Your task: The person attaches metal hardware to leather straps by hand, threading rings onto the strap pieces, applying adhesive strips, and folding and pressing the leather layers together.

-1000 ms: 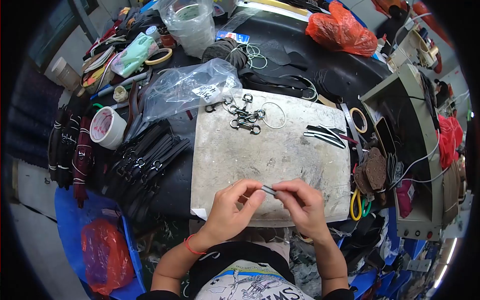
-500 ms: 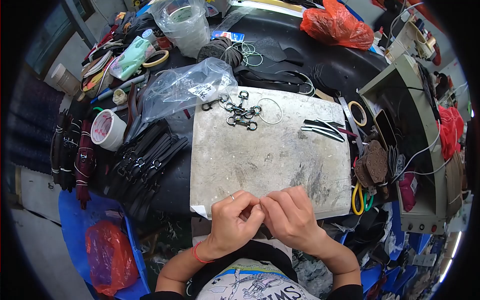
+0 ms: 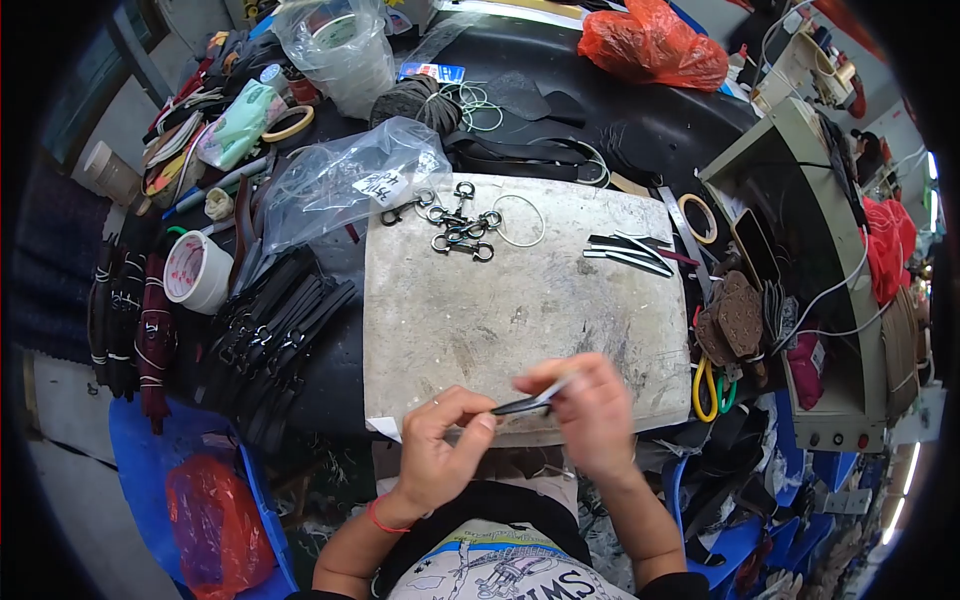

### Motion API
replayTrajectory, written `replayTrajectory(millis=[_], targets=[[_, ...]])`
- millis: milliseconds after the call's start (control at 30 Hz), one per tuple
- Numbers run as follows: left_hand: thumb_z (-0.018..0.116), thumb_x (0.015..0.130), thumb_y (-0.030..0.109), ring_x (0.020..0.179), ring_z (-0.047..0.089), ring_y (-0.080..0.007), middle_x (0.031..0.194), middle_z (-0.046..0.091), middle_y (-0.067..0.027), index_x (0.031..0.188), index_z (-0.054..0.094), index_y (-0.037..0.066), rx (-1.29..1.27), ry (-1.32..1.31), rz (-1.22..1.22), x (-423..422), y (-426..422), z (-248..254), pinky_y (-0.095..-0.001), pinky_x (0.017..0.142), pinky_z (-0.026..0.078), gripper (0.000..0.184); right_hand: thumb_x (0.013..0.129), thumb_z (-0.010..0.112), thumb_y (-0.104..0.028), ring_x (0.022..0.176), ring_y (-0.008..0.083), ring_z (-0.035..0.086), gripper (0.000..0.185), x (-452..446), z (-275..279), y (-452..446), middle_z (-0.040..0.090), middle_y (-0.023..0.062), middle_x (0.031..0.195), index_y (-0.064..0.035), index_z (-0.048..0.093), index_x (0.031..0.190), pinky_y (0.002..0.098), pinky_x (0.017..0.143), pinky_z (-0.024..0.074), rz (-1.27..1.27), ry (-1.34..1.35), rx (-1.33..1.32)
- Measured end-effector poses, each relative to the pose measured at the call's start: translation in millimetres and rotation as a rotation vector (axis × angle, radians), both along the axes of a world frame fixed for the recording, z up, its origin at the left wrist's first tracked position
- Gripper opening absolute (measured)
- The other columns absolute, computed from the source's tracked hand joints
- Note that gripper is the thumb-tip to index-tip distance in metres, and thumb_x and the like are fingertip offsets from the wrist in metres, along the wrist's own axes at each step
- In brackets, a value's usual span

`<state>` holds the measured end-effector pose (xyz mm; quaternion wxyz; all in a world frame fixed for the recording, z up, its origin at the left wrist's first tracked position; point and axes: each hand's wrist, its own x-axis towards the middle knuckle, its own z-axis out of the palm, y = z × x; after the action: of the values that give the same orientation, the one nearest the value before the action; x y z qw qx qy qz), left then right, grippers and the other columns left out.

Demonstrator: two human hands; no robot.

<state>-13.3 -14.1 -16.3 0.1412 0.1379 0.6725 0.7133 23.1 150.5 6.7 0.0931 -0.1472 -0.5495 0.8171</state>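
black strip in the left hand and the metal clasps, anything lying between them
No. In the head view, the stretch from the black strip in the left hand up to the metal clasps is bare, stained board.

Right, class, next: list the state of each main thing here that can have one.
Left hand: pinching one end of the strip
Right hand: motion-blurred, grip unclear
Strip: off the board, by both hands
Board: flat, stained
Metal clasps: heaped
White tub: uncovered
Clear bag: crumpled
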Motion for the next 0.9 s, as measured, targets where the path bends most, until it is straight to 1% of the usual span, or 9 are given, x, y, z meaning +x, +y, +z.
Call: replayTrajectory(millis=[67,133,200,267,400,500,633,767,900], targets=[[0.057,0.088,0.002,0.071,0.061,-0.0105,0.076,0.064,-0.0068,0.087,0.063,-0.003,0.114,-0.152,0.013,-9,-12,3,-0.0246,0.068,0.05,0.009,0.099,0.044,-0.009,0.07,0.0204,0.062,0.01,21,7,44,0.061,0.0116,0.082,-0.0002,0.048,0.098,0.0428,0.074,0.0568,-0.04,0.109,-0.274],[0.055,0.091,0.002,0.075,0.061,-0.01,0.081,0.065,-0.0061,0.09,0.063,-0.005,0.11,-0.137,-0.005,-21,-29,2,-0.0247,0.071,0.051,0.011,0.094,0.052,-0.003,0.073,0.0155,0.063,0.007,62,16,67,0.062,0.0099,0.082,-0.0004,0.055,0.099,0.0333,0.069,0.0564,0.016,-0.192,0.366],[0.055,0.09,0.002,0.075,0.061,-0.0099,0.082,0.065,-0.0067,0.09,0.063,-0.005,0.101,-0.147,-0.009,-25,-36,1,-0.0248,0.071,0.051,0.01,0.083,0.065,-0.002,0.079,0.0242,0.068,0.018,86,30,85,0.068,0.0138,0.101,0.002,0.066,0.1,0.0328,0.076,0.0555,0.611,-0.22,1.061],[0.054,0.091,0.002,0.075,0.061,-0.0096,0.082,0.065,-0.007,0.09,0.062,-0.004,0.113,-0.147,-0.031,-27,-35,2,-0.0246,0.071,0.051,0.01,0.077,0.071,-0.005,0.087,0.0298,0.067,0.027,109,25,76,0.067,0.0144,0.107,0.0006,0.067,0.104,0.034,0.08,0.0539,0.788,-0.248,1.267],[0.055,0.092,0.004,0.075,0.061,-0.0092,0.083,0.066,-0.006,0.092,0.062,-0.004,0.147,-0.191,-0.071,-25,-26,7,-0.0238,0.07,0.052,0.01,0.08,0.067,-0.004,0.092,0.0302,0.066,0.034,44,44,19,0.066,0.0155,0.109,-0.0019,0.063,0.114,0.035,0.081,0.0525,0.184,0.175,1.488],[0.056,0.089,0.006,0.07,0.063,-0.0121,0.079,0.067,-0.0089,0.09,0.063,-0.002,0.059,-0.284,-0.057,-22,-14,24,-0.0268,0.064,0.052,0.011,0.08,0.063,0.001,0.086,0.031,0.065,0.035,2,19,-3,0.066,0.0173,0.103,-0.0011,0.061,0.114,0.0358,0.076,0.0524,0.106,0.43,1.382],[0.06,0.087,0.003,0.074,0.066,-0.028,0.088,0.066,-0.0155,0.106,0.063,0.0,-0.414,0.585,-0.146,-66,-9,26,-0.0345,0.068,0.052,0.02,0.079,0.061,0.006,0.077,0.0327,0.062,0.026,-7,15,25,0.064,0.0165,0.091,0.0005,0.063,0.104,0.037,0.069,0.0504,-0.003,0.213,1.367],[0.06,0.085,0.002,0.099,0.06,-0.0302,0.107,0.064,-0.0127,0.107,0.066,0.003,-0.678,0.937,0.035,-132,28,-9,-0.0387,0.083,0.048,0.022,0.081,0.062,0.007,0.08,0.0313,0.062,0.023,10,10,37,0.064,0.0155,0.096,-0.0002,0.063,0.104,0.0362,0.07,0.0503,-0.009,0.129,1.286],[0.062,0.083,0.005,0.106,0.052,-0.0254,0.111,0.057,-0.0071,0.104,0.065,0.005,-0.93,1.223,0.011,-149,40,-21,-0.0383,0.09,0.039,0.022,0.084,0.063,0.004,0.08,0.0292,0.061,0.021,23,5,35,0.059,0.0159,0.106,-0.0018,0.063,0.104,0.0344,0.071,0.05,0.006,0.014,1.166]])
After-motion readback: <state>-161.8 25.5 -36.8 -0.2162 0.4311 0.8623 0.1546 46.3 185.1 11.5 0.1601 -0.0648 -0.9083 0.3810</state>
